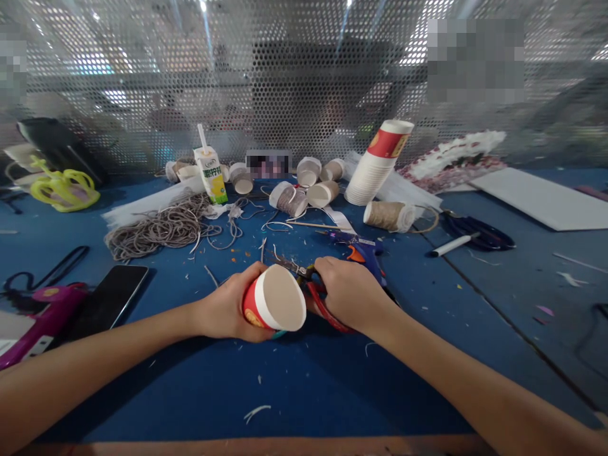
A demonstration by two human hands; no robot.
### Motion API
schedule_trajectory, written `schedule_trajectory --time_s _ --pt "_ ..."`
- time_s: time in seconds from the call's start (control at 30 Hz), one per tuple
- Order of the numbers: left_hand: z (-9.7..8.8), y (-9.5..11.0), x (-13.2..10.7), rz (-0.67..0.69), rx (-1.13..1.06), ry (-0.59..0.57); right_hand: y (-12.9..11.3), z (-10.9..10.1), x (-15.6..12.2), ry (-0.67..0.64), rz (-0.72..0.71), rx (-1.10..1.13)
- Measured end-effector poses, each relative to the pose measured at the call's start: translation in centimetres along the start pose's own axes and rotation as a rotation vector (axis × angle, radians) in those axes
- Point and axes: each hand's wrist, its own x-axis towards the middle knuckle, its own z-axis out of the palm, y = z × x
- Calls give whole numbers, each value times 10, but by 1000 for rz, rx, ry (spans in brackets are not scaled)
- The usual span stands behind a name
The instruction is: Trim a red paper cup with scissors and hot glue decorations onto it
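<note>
My left hand (pixel 232 307) is wrapped round a red and white paper cup (pixel 284 299), tilted so its pale flat end faces me. Just right of the cup, my right hand (pixel 351 291) grips scissors (pixel 325 307) with red handles. The metal blades point left, behind the cup's upper edge; whether they touch it I cannot tell. A blue hot glue gun (pixel 368 247) with an orange trigger lies just beyond my right hand. Thin white paper scraps (pixel 256 413) are scattered on the blue tabletop (pixel 304 392) around both hands.
Grey cord (pixel 159 228) is heaped at back left beside a juice carton (pixel 211 176). A leaning cup stack (pixel 377 164) and several twine-wrapped cups (pixel 386 215) stand behind. A phone (pixel 111 294) and magenta glue gun (pixel 52 316) lie left; a white board (pixel 546 197) right. Perforated metal (pixel 308 82) borders the back.
</note>
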Motion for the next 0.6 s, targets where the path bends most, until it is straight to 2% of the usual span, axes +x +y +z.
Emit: schedule_trajectory --time_s 0.13,0.33,0.47,0.6 --pt "-1 3 0 30 11 -31 -1 0 -1 40 -53 51" --pt "0 2 0 9 -118 -45 5 4 3 100 82 265" --pt "-1 1 -1 3 -277 -95 8 4 5 88 47 339" --pt "-1 0 -2 12 -303 -91 8 6 4 82 13 315"
